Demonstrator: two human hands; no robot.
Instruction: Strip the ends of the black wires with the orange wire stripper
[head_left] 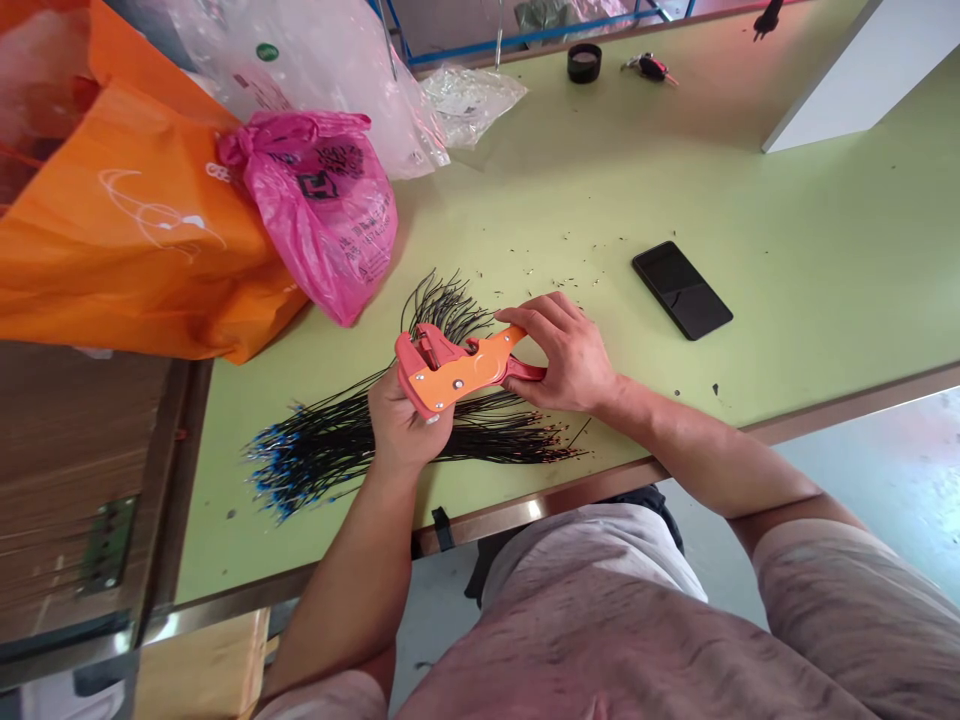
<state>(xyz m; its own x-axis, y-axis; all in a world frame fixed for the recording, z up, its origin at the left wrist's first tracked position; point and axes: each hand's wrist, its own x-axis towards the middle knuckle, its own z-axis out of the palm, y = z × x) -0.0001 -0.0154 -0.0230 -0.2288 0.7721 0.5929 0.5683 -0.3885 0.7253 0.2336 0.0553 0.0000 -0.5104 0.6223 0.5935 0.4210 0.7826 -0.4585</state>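
- Pale green table (810,250) spreads before you, its metal-trimmed front edge just ahead of your shirt (585,640).
- Your stripper (469,378), orange and red, is above the table's near left part, over the wires, its head pointing left and its handles right.
- Your right hand (562,350) holds it by the handles, thumb on the lower red one, fingers at the upper orange one.
- Your left hand (409,425) is at the head, which covers most of its fingers; you cannot tell from this view whether they grip anything.
- Black wires (487,445) lie beneath both, blue ends fanned to the left, coppery tips to the right.
- Another bunch (448,305) of black wire ends fans out just beyond the stripper.
- Small scraps (566,283) dot the table past your right hand.
- Your phone (682,290) lies screen up and dark, right of them.
- On your left, a knotted pink bag (322,215) leans against a large orange bag (150,270), with clear plastic (322,60) behind.
- Farther off sit a black ring (583,63) and, at right, a white panel (862,80).
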